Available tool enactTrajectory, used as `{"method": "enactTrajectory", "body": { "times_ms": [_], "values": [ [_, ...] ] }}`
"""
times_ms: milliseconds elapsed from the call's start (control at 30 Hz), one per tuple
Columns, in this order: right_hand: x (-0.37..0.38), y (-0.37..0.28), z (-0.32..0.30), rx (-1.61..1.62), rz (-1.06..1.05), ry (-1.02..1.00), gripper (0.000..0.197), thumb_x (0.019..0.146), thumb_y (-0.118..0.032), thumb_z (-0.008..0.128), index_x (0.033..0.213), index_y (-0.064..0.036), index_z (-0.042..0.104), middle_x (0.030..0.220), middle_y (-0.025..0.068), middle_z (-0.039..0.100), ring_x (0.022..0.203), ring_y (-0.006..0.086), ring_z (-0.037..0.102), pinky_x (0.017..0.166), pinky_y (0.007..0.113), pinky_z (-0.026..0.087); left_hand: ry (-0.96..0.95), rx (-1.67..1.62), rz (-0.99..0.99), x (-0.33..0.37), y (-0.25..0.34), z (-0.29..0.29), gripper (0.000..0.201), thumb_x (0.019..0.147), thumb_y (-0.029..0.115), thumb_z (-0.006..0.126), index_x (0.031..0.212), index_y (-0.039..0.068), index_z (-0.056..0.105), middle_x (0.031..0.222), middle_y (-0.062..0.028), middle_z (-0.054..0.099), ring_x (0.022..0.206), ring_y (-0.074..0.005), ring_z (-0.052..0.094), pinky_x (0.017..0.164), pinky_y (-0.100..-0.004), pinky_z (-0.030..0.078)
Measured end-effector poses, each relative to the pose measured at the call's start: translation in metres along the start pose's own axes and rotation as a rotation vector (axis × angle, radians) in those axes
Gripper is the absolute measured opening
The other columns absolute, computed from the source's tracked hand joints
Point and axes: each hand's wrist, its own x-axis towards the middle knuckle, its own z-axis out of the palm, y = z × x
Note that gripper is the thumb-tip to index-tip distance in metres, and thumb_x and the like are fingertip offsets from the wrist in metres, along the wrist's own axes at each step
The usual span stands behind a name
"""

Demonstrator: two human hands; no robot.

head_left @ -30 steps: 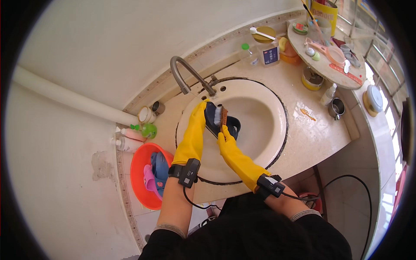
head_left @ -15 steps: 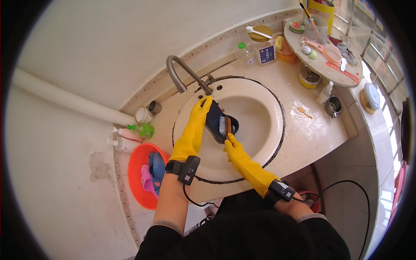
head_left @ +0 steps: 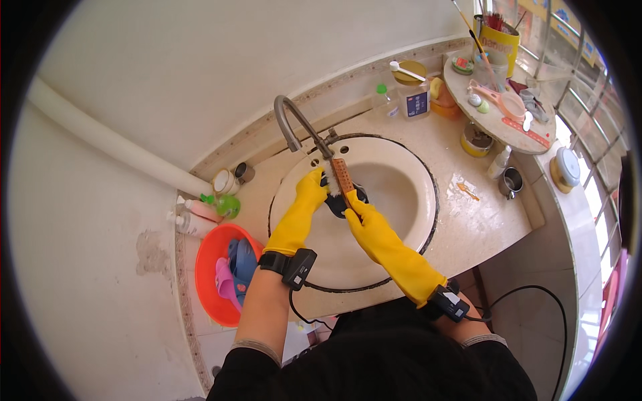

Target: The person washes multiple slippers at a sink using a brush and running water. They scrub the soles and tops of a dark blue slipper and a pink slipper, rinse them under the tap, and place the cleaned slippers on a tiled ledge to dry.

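Grips the wooden brush (head_left: 343,175) by its near end in the gloved right hand (head_left: 365,218), closed round the handle. Runs far and slightly left along its long axis, with bristles (head_left: 331,179) facing left. Located over the sink (head_left: 426,200), between both hands: dark slipper (head_left: 336,208), held at its left side by the gloved left hand (head_left: 310,194), finger closure partly hidden. Cannot confirm bristle contact or slipper axis.

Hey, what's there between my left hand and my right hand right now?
In the head view, the brown-backed brush and part of a dark item, apparently a slipper, lie between your left hand and right hand.
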Motion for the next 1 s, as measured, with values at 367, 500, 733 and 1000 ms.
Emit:
{"method": "enactTrajectory", "body": {
  "times_ms": [367, 500, 733, 1000],
  "values": [
    [0.007, -0.004, -0.011, 0.175, 0.299, -0.315, 0.040, 0.092, -0.026, 0.047, 0.126, -0.0044, 0.049, 0.088, 0.0194, 0.062, 0.078, 0.0270, 0.060, 0.073, 0.033, 0.047, -0.178, 0.438, -0.003, 0.000, 0.014, -0.026, 0.039, 0.070, 0.013, 0.075, 0.108, 0.014, 0.064, 0.104, -0.0108, 0.064, 0.097, -0.0296, 0.060, 0.086, -0.0342, 0.046],
    [0.005, 0.008, -0.006, 0.162, 0.596, -0.176, 0.041, 0.092, -0.028, 0.046, 0.129, -0.0118, 0.048, 0.078, 0.0118, 0.061, 0.063, 0.0205, 0.057, 0.062, 0.033, 0.047, -0.221, 0.432, 0.097, 0.002, -0.003, -0.023, 0.037, 0.069, 0.012, 0.074, 0.104, 0.015, 0.065, 0.103, -0.0110, 0.064, 0.096, -0.0297, 0.060, 0.085, -0.0344, 0.046],
    [-0.004, 0.027, 0.008, 0.548, 0.420, -0.275, 0.046, 0.093, -0.032, 0.046, 0.134, -0.0130, 0.045, 0.078, 0.0012, 0.053, 0.055, 0.0100, 0.045, 0.052, 0.024, 0.042, -0.208, 0.288, 0.079, 0.010, -0.012, -0.019, 0.038, 0.069, 0.003, 0.072, 0.105, 0.011, 0.064, 0.094, -0.0082, 0.067, 0.083, -0.0208, 0.064, 0.075, -0.0287, 0.049],
    [-0.001, 0.027, 0.009, 0.563, 0.459, -0.295, 0.049, 0.091, -0.031, 0.048, 0.137, -0.0126, 0.041, 0.067, 0.0037, 0.054, 0.051, 0.0144, 0.048, 0.050, 0.029, 0.043, -0.246, 0.387, -0.001, 0.016, 0.012, -0.025, 0.043, 0.071, 0.015, 0.074, 0.112, 0.013, 0.061, 0.099, -0.0090, 0.067, 0.090, -0.0206, 0.064, 0.081, -0.0297, 0.048]
  ]
}}
